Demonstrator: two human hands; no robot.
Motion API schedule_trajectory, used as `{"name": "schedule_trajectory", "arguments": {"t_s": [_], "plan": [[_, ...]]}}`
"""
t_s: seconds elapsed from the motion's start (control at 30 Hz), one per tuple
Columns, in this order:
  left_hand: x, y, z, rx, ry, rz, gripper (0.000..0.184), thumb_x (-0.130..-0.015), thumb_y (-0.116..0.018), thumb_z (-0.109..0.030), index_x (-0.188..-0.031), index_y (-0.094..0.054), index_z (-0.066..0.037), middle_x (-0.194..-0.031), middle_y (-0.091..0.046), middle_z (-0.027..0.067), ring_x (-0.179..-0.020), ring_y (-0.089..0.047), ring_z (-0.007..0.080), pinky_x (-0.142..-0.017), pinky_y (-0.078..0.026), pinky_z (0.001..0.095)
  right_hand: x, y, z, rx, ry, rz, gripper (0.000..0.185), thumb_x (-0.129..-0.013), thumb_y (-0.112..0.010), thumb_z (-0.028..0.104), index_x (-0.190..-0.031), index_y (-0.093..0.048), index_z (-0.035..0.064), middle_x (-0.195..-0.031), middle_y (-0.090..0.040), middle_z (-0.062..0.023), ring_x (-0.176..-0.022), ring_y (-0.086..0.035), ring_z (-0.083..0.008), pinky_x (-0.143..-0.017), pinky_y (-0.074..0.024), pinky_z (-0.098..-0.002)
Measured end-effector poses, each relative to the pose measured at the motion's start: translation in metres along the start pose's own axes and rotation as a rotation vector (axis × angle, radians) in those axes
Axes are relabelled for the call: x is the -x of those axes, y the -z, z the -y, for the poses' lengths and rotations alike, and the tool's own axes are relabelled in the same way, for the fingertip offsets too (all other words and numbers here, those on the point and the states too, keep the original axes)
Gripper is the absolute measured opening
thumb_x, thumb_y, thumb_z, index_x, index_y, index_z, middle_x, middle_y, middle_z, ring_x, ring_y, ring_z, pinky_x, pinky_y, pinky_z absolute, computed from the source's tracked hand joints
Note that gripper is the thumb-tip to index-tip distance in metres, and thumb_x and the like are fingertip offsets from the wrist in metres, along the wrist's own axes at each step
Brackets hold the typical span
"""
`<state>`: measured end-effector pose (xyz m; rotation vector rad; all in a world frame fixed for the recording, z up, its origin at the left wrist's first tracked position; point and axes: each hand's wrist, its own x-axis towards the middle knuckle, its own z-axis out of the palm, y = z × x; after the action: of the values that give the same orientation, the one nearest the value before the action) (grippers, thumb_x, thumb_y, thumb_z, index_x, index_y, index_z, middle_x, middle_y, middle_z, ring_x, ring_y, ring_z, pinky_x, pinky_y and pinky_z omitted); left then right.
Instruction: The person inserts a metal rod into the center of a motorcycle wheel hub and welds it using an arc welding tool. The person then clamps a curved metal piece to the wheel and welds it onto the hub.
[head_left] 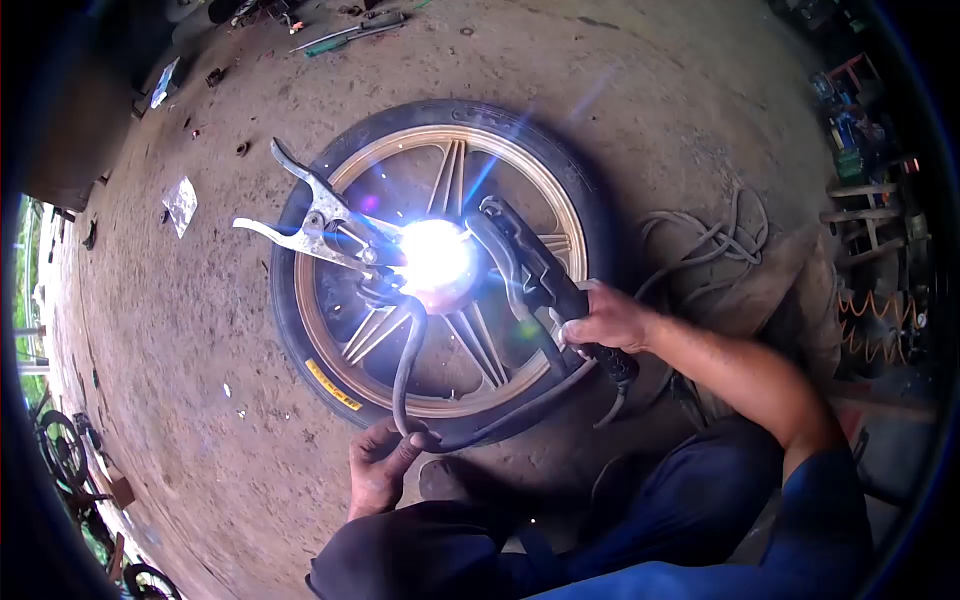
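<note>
A motorcycle wheel [430,400] with a gold spoked rim and black tire lies flat on the floor. At its hub a white-blue welding arc [436,256] glares and hides what is around it. My right hand [612,318] grips the black welding electrode holder [540,270], whose jaw end points at the glare. A metal ground clamp [325,222] reaches to the hub from the left, its handles spread. From the clamp a grey cable [405,370] runs down to my left hand [384,464], which pinches it by the tire's near edge.
Coiled cable [715,240] lies right of the wheel, near a brown cloth-like heap [785,300]. Screwdriver-like tools [350,35] rest at the top. A clear plastic scrap [181,205] is on the left floor. Cluttered racks [860,190] stand at far right.
</note>
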<state>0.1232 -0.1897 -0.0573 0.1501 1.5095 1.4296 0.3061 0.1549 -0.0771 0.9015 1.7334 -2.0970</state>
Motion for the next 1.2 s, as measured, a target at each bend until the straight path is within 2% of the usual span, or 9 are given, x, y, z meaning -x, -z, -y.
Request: {"name": "schedule_trajectory", "arguments": {"t_s": [0.07, 0.1, 0.17, 0.27, 0.47, 0.67, 0.9, 1.17, 1.2], "plan": [[0.0, 0.001, 0.0, 0.027, 0.016, 0.011, 0.02, -0.092, -0.079, -0.013, -0.103, -0.074, 0.003, -0.096, -0.077, 0.0095, -0.093, -0.07, 0.0181, -0.093, -0.053, 0.0342, -0.003, 0.008, -0.007, 0.329, 0.184, 0.0, 0.012, -0.079, -0.068, 0.006, -0.088, -0.061, 0.0031, -0.075, -0.06, -0.0001, -0.063, -0.053, -0.0108, -0.061, -0.0468, -0.0305], [0.001, 0.001, -0.001, 0.026, 0.016, 0.009, 0.02, -0.092, -0.079, -0.013, -0.103, -0.074, 0.003, -0.096, -0.077, 0.0095, -0.093, -0.07, 0.0181, -0.093, -0.053, 0.0342, -0.002, 0.006, -0.002, 0.329, 0.185, 0.001, 0.012, -0.079, -0.068, 0.006, -0.088, -0.061, 0.0031, -0.075, -0.06, -0.0001, -0.063, -0.053, -0.0108, -0.061, -0.0468, -0.0305], [0.001, -0.001, -0.003, 0.006, 0.021, 0.003, 0.019, -0.092, -0.078, -0.012, -0.102, -0.074, 0.003, -0.096, -0.077, 0.0094, -0.093, -0.07, 0.0183, -0.093, -0.053, 0.0344, 0.003, 0.0, 0.012, 0.455, 0.393, -0.075, 0.019, -0.075, -0.071, 0.012, -0.087, -0.059, 0.0033, -0.071, -0.058, -0.0007, -0.065, -0.052, -0.0146, -0.061, -0.0468, -0.0349], [0.002, -0.002, 0.0, 0.011, 0.013, -0.006, 0.018, -0.093, -0.078, -0.011, -0.103, -0.074, 0.003, -0.096, -0.077, 0.0098, -0.094, -0.07, 0.0185, -0.093, -0.053, 0.0346, 0.004, 0.0, 0.01, 0.419, 0.34, -0.074, 0.025, -0.073, -0.073, 0.016, -0.087, -0.057, 0.0025, -0.069, -0.057, -0.004, -0.066, -0.052, -0.0171, -0.063, -0.0473, -0.0385], [0.001, -0.001, -0.002, 0.015, 0.014, 0.018, 0.017, -0.093, -0.077, -0.011, -0.102, -0.074, 0.003, -0.096, -0.077, 0.01, -0.093, -0.07, 0.0187, -0.094, -0.053, 0.0349, 0.004, 0.001, 0.005, 0.491, 0.292, -0.112, 0.026, -0.072, -0.071, 0.017, -0.084, -0.055, 0.0011, -0.066, -0.052, -0.0072, -0.063, -0.05, -0.0172, -0.061, -0.0458, -0.039], [0.001, -0.001, -0.003, 0.004, 0.009, 0.026, 0.019, -0.093, -0.077, -0.013, -0.103, -0.074, 0.003, -0.096, -0.077, 0.0099, -0.093, -0.07, 0.019, -0.094, -0.053, 0.0349, -0.001, 0.002, -0.002, 0.547, 0.158, -0.11, 0.026, -0.071, -0.071, 0.017, -0.08, -0.053, 0.0004, -0.065, -0.05, -0.0061, -0.062, -0.048, -0.0166, -0.06, -0.0452, -0.0384], [0.001, 0.0, -0.002, 0.019, 0.006, 0.029, 0.019, -0.092, -0.078, -0.013, -0.102, -0.074, 0.003, -0.096, -0.077, 0.0099, -0.093, -0.07, 0.0191, -0.093, -0.053, 0.0346, -0.005, 0.001, -0.006, 0.529, 0.19, -0.103, 0.025, -0.071, -0.07, 0.015, -0.082, -0.053, -0.0002, -0.068, -0.051, -0.0052, -0.065, -0.048, -0.0163, -0.061, -0.0454, -0.0381], [0.002, -0.001, -0.001, 0.047, -0.013, -0.03, 0.016, -0.091, -0.079, -0.009, -0.103, -0.075, 0.001, -0.097, -0.076, 0.0081, -0.093, -0.069, 0.0166, -0.092, -0.053, 0.0335, -0.003, -0.006, 0.002, 0.47, 0.236, -0.057, 0.032, -0.074, -0.07, 0.015, -0.099, -0.062, -0.0027, -0.076, -0.061, -0.0064, -0.072, -0.055, -0.0171, -0.071, -0.0503, -0.0369], [0.002, -0.003, -0.003, 0.043, -0.009, -0.021, 0.016, -0.091, -0.079, -0.01, -0.103, -0.074, 0.001, -0.097, -0.076, 0.0082, -0.093, -0.069, 0.0163, -0.091, -0.053, 0.0333, -0.005, -0.002, -0.003, 0.512, 0.26, -0.046, 0.041, -0.076, -0.073, 0.017, -0.111, -0.063, -0.0017, -0.085, -0.067, -0.0112, -0.078, -0.063, -0.0211, -0.078, -0.0528, -0.038]]}}
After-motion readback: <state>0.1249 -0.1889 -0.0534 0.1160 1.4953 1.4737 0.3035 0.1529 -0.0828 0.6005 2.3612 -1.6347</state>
